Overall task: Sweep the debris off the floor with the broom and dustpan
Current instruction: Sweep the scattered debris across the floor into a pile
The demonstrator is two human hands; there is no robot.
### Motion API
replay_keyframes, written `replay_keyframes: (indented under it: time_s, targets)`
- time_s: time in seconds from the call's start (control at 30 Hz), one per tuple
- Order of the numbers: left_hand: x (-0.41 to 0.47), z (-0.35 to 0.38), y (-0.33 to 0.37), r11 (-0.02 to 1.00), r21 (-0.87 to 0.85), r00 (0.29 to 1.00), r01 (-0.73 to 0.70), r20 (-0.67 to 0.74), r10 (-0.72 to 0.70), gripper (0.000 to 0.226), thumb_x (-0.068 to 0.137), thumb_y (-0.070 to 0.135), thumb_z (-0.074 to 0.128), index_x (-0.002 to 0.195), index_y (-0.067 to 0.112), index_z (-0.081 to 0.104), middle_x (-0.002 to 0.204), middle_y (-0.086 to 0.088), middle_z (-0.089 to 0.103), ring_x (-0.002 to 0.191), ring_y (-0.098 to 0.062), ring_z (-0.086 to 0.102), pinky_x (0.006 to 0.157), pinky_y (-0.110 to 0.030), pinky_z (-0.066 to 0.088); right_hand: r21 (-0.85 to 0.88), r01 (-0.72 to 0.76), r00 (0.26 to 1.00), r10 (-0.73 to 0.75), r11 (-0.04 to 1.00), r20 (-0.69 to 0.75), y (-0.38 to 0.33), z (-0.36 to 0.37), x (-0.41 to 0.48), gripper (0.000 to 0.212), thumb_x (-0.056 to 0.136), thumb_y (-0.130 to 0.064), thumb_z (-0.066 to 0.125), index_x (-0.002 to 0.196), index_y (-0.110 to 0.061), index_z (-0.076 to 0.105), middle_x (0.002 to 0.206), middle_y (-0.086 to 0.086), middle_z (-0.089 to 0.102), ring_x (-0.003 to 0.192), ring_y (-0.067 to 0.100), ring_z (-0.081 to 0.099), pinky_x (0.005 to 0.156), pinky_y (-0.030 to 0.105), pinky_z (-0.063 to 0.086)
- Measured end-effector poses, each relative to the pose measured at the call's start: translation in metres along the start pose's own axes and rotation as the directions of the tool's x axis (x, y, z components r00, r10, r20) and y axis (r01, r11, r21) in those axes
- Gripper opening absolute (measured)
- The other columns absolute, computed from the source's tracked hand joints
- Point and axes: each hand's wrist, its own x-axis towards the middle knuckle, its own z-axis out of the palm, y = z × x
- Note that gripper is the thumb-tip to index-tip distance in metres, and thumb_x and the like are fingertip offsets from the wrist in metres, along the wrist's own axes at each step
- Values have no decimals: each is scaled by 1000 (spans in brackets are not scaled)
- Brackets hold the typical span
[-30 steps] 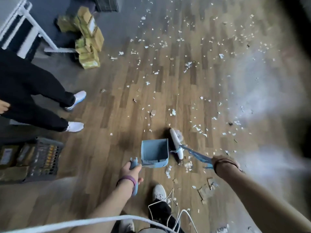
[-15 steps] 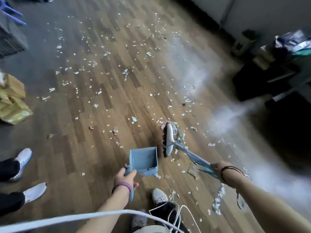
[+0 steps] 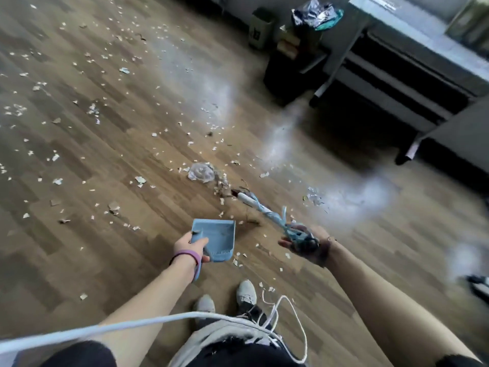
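Observation:
My left hand (image 3: 188, 245) grips the handle of a light blue dustpan (image 3: 217, 239), whose mouth rests low on the wood floor in front of my feet. My right hand (image 3: 304, 243) holds the blue handle of a small broom (image 3: 260, 207); its white head lies at the far end, against a heap of brown and white scraps with a crumpled clear plastic piece (image 3: 201, 172). Small white and brown bits of debris (image 3: 92, 109) are scattered across the floor to the left and ahead. The broom head sits to the upper right of the dustpan, apart from it.
A dark desk or shelf unit (image 3: 397, 72) with legs stands at the upper right, with a small bin (image 3: 260, 29) and a bag beside it. A white cable (image 3: 132, 324) hangs across the bottom over my shoes (image 3: 246, 292). A dark object lies at the right edge.
The view has swung right, so the other person's feet and yellow boxes have left view. The broom head has swung to the right and away from the dustpan mouth.

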Motion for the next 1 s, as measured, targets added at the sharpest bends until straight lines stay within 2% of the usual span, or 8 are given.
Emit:
replay_keyframes:
  time_s: [0.1,0.17,0.27,0.37,0.43,0.6,0.8,1.0]
  targets:
    - [-18,16,-2,995,95,998,-21,61,15,20,88,7,60,97,20,47,79,-4,56,22,-8,43,32,-15,39,166,133,991,-135,977,1,-9,-37,-15,37,92,-11,36,85,-7,72,81,24,69,64,35,69,53,28,57]
    - [-27,30,-6,990,137,995,-47,97,34,13,88,8,59,94,16,51,80,-3,56,23,-8,45,33,-15,39,211,243,970,-240,947,-42,-16,-65,-23,30,86,6,37,94,-4,64,89,24,69,69,32,68,59,28,57]
    - [-38,61,-12,979,190,991,-75,126,52,11,88,7,60,93,16,54,90,-9,58,24,-9,48,31,-14,40,-328,410,873,-470,851,-130,-15,-113,-24,25,84,15,44,91,-4,58,89,27,64,70,25,60,64,32,56]
    - [-51,98,-23,957,267,985,-109,160,68,19,88,6,60,104,15,54,92,-13,58,24,-9,48,30,-15,40,-752,230,783,-577,618,-235,-3,-166,-27,12,90,-10,54,78,-12,55,65,9,61,54,14,51,59,25,46]
    - [-62,121,-32,932,334,979,-138,190,77,22,88,7,60,107,17,55,90,-13,59,26,-10,49,32,-16,41,-815,91,754,-574,572,-319,6,-195,-38,17,93,-29,51,83,-15,55,61,-2,56,57,18,53,53,25,39]
    - [-81,166,-54,876,445,966,-186,248,79,25,88,8,60,110,19,54,91,-9,59,26,-9,47,33,-17,44,-885,-147,726,-559,442,-400,29,-251,-38,37,88,-49,50,94,-14,64,92,16,68,88,38,62,66,30,39]
    - [-81,182,-61,800,558,949,-219,311,43,28,88,11,60,116,15,58,90,-7,59,27,-10,49,38,-18,45,-771,-202,674,-485,605,-557,52,-290,-15,39,87,-44,57,112,-14,60,103,21,64,94,42,60,70,34,39]
    - [-58,160,-34,774,598,926,-205,374,-43,15,89,17,61,99,25,54,66,-3,55,36,-12,51,46,-21,48,-704,-214,742,-356,677,-568,60,-258,40,41,85,-36,66,117,-11,61,109,26,64,99,43,60,74,34,40]
